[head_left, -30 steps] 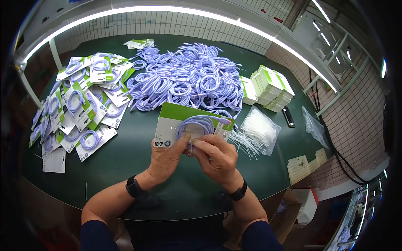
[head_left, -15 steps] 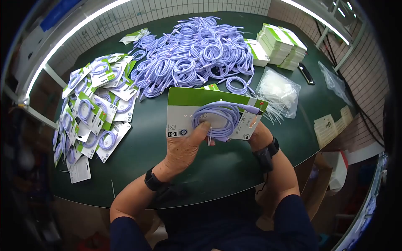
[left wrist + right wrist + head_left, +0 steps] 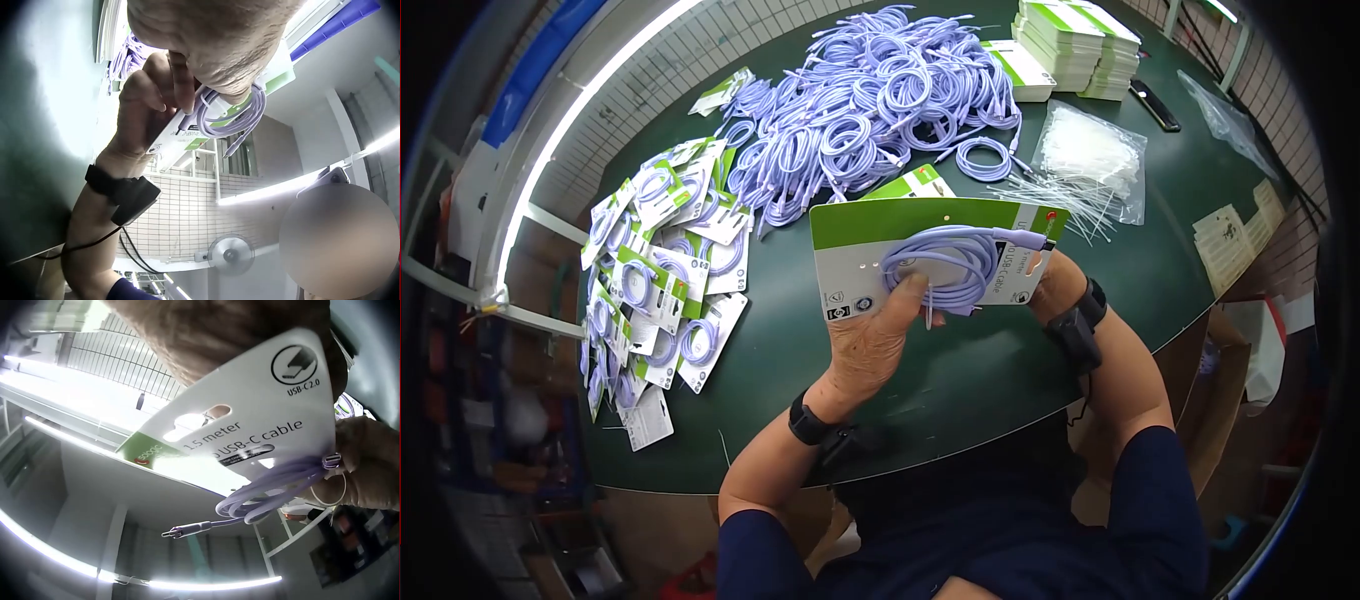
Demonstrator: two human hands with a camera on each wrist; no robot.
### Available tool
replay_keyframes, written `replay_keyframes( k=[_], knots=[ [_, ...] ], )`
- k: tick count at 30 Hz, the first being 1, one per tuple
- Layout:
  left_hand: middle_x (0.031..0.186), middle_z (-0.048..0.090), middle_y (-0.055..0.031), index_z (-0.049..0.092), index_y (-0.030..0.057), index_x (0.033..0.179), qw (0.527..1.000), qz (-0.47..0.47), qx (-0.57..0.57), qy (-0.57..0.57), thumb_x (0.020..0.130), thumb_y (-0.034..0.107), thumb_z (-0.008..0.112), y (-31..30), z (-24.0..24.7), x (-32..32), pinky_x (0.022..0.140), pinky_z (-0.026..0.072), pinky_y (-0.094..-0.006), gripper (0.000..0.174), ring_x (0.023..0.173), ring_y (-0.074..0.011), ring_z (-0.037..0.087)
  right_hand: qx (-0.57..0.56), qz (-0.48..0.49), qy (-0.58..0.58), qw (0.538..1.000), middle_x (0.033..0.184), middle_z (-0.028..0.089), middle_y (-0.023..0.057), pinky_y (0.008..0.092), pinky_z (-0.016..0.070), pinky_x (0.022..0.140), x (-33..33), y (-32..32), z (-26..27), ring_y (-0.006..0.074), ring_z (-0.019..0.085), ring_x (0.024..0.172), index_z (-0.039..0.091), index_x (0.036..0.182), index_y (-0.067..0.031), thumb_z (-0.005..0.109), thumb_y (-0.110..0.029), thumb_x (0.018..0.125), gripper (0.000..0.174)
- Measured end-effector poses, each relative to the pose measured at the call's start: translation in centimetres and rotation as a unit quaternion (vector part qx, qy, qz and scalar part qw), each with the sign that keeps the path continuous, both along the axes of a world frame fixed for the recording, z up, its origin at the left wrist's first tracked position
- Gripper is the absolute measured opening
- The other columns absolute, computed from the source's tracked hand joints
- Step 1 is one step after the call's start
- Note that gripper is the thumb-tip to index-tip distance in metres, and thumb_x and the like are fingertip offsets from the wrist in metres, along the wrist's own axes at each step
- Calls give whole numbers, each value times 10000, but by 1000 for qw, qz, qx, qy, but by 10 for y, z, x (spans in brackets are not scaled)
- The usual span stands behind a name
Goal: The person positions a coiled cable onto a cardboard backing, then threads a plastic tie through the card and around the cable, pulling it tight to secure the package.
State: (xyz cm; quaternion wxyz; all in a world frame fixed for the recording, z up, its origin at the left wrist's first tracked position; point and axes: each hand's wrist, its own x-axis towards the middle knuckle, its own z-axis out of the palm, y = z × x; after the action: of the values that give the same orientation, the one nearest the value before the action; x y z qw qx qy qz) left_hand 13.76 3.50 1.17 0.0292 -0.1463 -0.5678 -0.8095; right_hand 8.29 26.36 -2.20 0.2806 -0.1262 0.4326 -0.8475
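A green and white printed card bears a coiled lilac USB-C cable on its front. My left hand holds the card's lower left part, thumb pressed on the coil. Below that thumb hangs a thin white cable tie loop, beside a cable plug. My right hand is behind the card's right end, which hides its fingers in the head view. Seen from the left wrist, bent fingers of the right hand lie close to the card's back; I cannot tell what they hold.
A heap of coiled lilac cables covers the back of the green table. Carded cables pile up at the left. To the right are stacked cards, a bag of white cable ties and a black phone-like object.
My right hand has left the front of the coil, where it pinched near the tie, and moved behind the card's right end. The left thumb stays on the coil. The head view has tilted down.
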Motion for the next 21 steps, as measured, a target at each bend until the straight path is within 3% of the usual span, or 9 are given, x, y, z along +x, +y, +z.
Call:
replay_keyframes(
  k=[4,8,9,11,12,14,15,19,21],
  knots=[
    [1181,694,-144,516,43,1394,1000,16,-7,-8,1006,91,658,2,-1,1,587,600,-325,416,916,-228,728,0,13,40,999,1241,738,150,351,630,846,0,2,10,225,747,1014,646,1355,20,797,-363,928,594],
    [1173,694,-137,532,38,1373,1000,15,-4,-18,1010,82,650,0,-2,-1,590,599,-321,384,901,-221,724,0,117,66,991,1323,701,162,362,609,926,-23,-2,-2,218,716,1122,589,1431,15,820,-368,912,685],
    [1173,694,-137,532,38,1373,1000,16,-1,-19,1010,82,650,0,-1,0,590,599,-321,384,901,-221,724,34,39,201,978,1367,673,164,369,598,958,-31,-8,-14,220,695,1169,553,1467,3,816,-367,917,713],
    [1146,699,-125,573,17,1315,999,14,3,-37,1011,70,665,3,4,2,606,594,-313,322,870,-197,714,97,-117,453,878,1456,616,169,383,575,1021,-40,-16,-32,225,653,1263,482,1539,-19,808,-364,928,774],
    [1132,702,-119,593,7,1286,999,12,5,-46,1011,64,673,3,5,2,615,591,-309,291,855,-186,709,101,-114,452,879,1456,616,169,383,575,1021,-40,-18,-34,225,653,1263,482,1539,-19,808,-364,928,774],
    [1138,700,-117,590,11,1291,997,13,33,-70,1009,64,675,3,4,1,609,590,-305,300,857,-186,712,-30,-45,262,963,1479,593,156,374,590,993,-38,-22,-37,228,657,1248,421,1574,-38,750,-453,960,811],
    [1144,698,-115,586,16,1297,994,10,55,-93,1006,64,678,3,4,1,604,588,-301,310,859,-186,715,-95,-11,159,983,1491,581,150,369,598,980,-35,-22,-38,229,659,1241,391,1592,-47,722,-498,976,831],
    [1157,696,-110,573,29,1323,988,3,73,-136,997,69,693,-1,-1,-4,605,587,-296,350,875,-188,721,-15,-32,67,997,1493,583,137,380,596,995,-16,-20,-47,238,655,1254,379,1609,-58,688,-470,1014,786],
    [1160,696,-108,568,33,1332,987,1,71,-144,993,72,700,0,-1,-4,608,588,-295,366,882,-189,723,-63,-3,19,998,1452,606,134,368,600,971,-19,-19,-39,223,669,1210,429,1563,-51,688,-426,1024,706]
  ],
)
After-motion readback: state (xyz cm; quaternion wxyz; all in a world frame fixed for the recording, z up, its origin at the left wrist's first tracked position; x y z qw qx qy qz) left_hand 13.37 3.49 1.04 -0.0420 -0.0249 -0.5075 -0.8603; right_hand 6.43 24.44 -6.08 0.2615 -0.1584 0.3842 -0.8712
